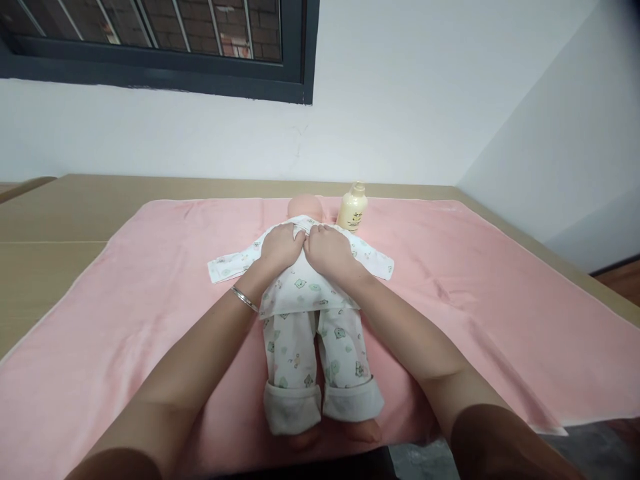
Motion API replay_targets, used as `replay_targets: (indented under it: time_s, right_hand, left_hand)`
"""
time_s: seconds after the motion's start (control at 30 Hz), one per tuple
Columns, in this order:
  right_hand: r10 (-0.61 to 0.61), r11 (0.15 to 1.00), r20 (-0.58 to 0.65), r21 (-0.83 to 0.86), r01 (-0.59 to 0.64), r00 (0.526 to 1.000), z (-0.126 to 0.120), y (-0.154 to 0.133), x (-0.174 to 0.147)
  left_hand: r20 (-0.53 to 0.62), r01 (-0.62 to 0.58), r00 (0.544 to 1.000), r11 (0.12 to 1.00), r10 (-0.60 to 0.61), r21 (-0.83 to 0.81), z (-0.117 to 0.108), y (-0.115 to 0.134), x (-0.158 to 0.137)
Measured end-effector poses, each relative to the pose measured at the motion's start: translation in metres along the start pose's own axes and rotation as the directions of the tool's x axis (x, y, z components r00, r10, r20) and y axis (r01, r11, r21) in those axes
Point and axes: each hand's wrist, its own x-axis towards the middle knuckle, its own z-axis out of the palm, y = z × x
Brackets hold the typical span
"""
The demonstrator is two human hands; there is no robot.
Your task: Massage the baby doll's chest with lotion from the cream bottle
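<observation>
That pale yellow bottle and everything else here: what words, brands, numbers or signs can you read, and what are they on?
None can be read.
Bottle: dark printing on its front, too small and blurred to read.
Shirt and trousers: small printed pictures; no lettering can be made out.

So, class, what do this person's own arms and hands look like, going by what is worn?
The left hand and right hand wear no gloves. Both forearms are sleeveless. A slim, shiny silver bangle circles the left wrist; the right has none.
</observation>
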Motion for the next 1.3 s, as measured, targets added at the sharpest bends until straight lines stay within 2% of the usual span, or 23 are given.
replay_targets:
  time_s: [0.33, 0.73, 0.93, 1.07, 1.2, 1.3]
  right_hand:
    - [-0.03, 0.999, -0.023, -0.025, 0.03, 0.999, 0.007, 0.003, 0.003]
    - [0.009, 1.0, -0.048, -0.021, -0.01, 0.999, 0.008, 0.0, 0.002]
    - [0.006, 0.993, -0.004, 0.119, -0.006, 1.0, 0.008, 0.014, 0.014]
    - [0.02, 0.978, 0.036, 0.208, -0.027, 0.999, 0.01, 0.025, 0.023]
    - [0.032, 0.98, 0.015, 0.199, -0.034, 0.999, 0.018, 0.026, 0.026]
    - [0.033, 0.982, 0.012, 0.186, -0.035, 0.999, 0.024, 0.026, 0.027]
  left_hand:
    - [-0.037, -0.016, 0.999, 1.0, 0.017, 0.009, 0.005, 0.0, 0.0]
    - [-0.038, -0.006, 0.999, 1.0, 0.007, 0.024, 0.007, -0.002, 0.002]
    - [0.026, -0.006, 1.0, 0.995, 0.004, 0.1, -0.007, 0.018, -0.013]
    - [0.088, -0.052, 0.995, 0.984, 0.038, 0.169, -0.017, 0.035, -0.026]
    - [0.084, -0.034, 0.996, 0.987, 0.021, 0.156, -0.016, 0.033, -0.023]
    - [0.04, -0.076, 0.997, 0.975, 0.07, 0.207, -0.007, 0.025, -0.018]
